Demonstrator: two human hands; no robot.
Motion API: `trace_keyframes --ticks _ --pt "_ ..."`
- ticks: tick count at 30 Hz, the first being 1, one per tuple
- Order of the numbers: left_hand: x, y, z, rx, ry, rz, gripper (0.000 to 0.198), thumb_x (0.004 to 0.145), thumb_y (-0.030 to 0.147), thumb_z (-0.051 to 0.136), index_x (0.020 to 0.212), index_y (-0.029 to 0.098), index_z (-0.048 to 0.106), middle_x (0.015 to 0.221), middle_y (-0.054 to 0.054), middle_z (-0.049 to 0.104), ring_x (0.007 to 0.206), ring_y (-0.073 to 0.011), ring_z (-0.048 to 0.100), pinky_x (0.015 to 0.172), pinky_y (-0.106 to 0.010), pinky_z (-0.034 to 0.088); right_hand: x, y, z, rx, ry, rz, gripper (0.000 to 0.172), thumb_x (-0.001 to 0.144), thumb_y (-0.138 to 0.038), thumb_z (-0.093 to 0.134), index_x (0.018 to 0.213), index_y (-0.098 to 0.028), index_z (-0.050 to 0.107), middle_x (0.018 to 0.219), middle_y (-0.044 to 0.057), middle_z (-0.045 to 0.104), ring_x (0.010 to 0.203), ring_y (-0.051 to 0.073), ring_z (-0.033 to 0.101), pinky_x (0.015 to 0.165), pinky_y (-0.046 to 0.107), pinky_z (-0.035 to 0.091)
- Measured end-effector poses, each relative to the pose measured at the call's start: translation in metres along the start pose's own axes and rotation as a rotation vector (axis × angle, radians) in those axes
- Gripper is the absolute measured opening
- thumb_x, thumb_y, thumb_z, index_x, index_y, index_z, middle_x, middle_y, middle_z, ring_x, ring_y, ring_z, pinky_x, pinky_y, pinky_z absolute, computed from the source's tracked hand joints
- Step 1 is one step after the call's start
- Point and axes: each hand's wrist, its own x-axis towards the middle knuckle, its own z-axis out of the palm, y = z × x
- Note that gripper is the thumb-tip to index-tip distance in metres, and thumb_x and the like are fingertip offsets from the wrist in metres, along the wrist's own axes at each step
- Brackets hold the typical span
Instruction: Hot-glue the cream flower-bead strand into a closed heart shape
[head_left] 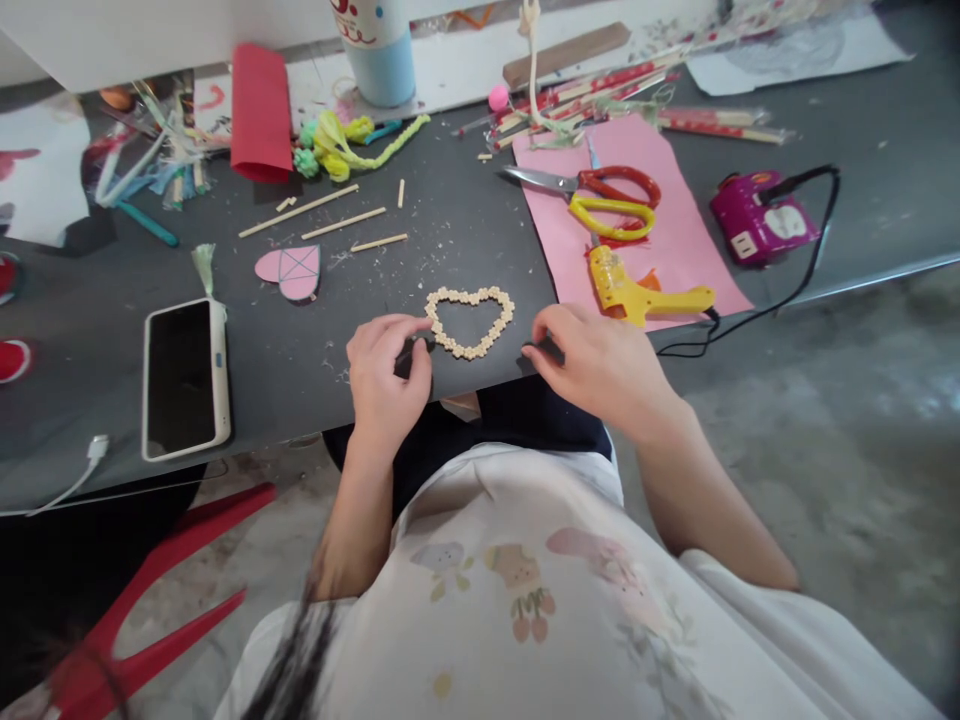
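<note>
A heart-shaped outline made of small pale wooden pieces [470,352] lies flat near the table's front edge, between my hands. My left hand [386,375] is at its left side; the index fingertip reaches its edge, though whether they touch I cannot tell. Thumb and index finger of that hand are apart, with nothing seen between them. To the right of the heart, my right hand [592,355] rests at the table edge, fingers curled and a gap between thumb and index finger. It appears to hold nothing. A yellow glue gun [637,290] lies on pink paper [551,185] just beyond that hand.
Scissors [600,195] lie on the pink paper. A purple power adapter [765,220] with a black cord sits at right. Thin sticks [345,222], a pink paper heart [298,272] and a phone [184,375] are at left. A cup [379,60] stands behind.
</note>
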Motion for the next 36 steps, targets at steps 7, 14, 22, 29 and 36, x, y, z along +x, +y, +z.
trace_keyframes --ticks 7,14,22,29,36 --pt "0.035 -0.005 -0.011 0.207 -0.202 -0.033 0.020 0.086 0.019 0.060 0.101 0.024 0.073 0.103 -0.003 0.072 0.102 -0.0252 0.061 0.094 -0.041 0.044 0.017 -0.001 0.002 0.233 0.051 0.056 0.031 0.097 -0.023 0.043 0.124 -0.016 0.056 0.116 0.009 0.072 0.093 0.023 0.068 0.067 0.032 0.043" --pt "0.070 0.003 -0.004 0.345 -0.538 -0.090 0.025 0.092 0.027 0.056 0.111 0.020 0.070 0.113 -0.008 0.069 0.109 -0.0288 0.058 0.098 -0.043 0.044 0.036 -0.001 0.007 0.308 0.046 0.112 0.035 0.095 -0.021 0.043 0.127 -0.015 0.055 0.117 0.010 0.072 0.098 0.027 0.069 0.070 0.036 0.048" --pt "0.086 0.007 0.005 0.428 -0.673 -0.030 0.020 0.093 0.026 0.053 0.100 0.020 0.071 0.102 -0.008 0.068 0.102 -0.0298 0.058 0.091 -0.044 0.046 0.052 0.007 0.009 0.172 -0.032 0.120 0.026 0.097 -0.028 0.045 0.105 -0.018 0.068 0.100 0.009 0.073 0.087 0.027 0.068 0.067 0.036 0.043" --pt "0.091 0.010 0.008 0.482 -0.694 -0.011 0.016 0.090 0.021 0.052 0.094 0.019 0.068 0.095 -0.008 0.068 0.097 -0.0295 0.060 0.083 -0.042 0.046 0.066 -0.002 0.008 0.145 -0.105 0.115 0.022 0.095 -0.031 0.050 0.102 -0.018 0.066 0.096 0.009 0.073 0.084 0.026 0.067 0.064 0.035 0.037" --pt "0.091 0.009 0.007 0.483 -0.700 -0.001 0.016 0.089 0.019 0.050 0.092 0.019 0.066 0.094 -0.008 0.067 0.094 -0.0279 0.061 0.079 -0.040 0.046 0.073 -0.008 0.006 0.125 -0.149 0.131 0.020 0.092 -0.029 0.053 0.103 -0.017 0.064 0.097 0.010 0.071 0.086 0.028 0.067 0.065 0.036 0.039"
